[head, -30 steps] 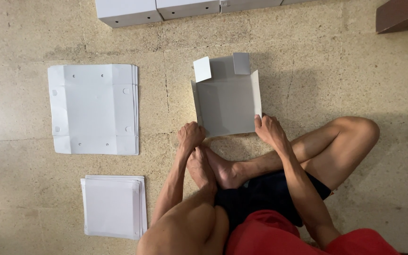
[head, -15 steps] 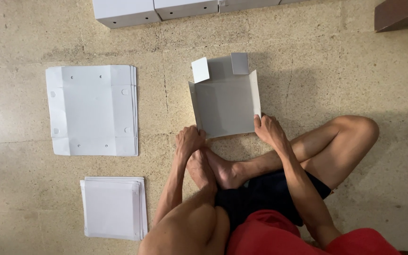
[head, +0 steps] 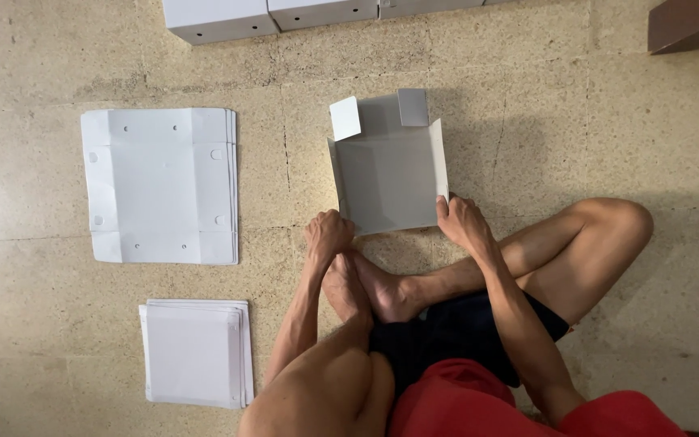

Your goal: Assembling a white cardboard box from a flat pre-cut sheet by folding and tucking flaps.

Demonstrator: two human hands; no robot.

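Note:
I sit cross-legged on the floor with a half-folded white cardboard box blank in front of me. Its side walls are raised and two small flaps stand up at its far edge. My left hand grips the near left corner of the blank. My right hand holds the near right corner, fingers curled on the raised side wall.
A stack of flat die-cut white blanks lies to the left. A smaller stack of white sheets lies nearer, at lower left. Finished white boxes line the far edge. A dark brown object sits at the top right corner.
The hands have stayed on the near corners of the blank; the view has shifted only slightly.

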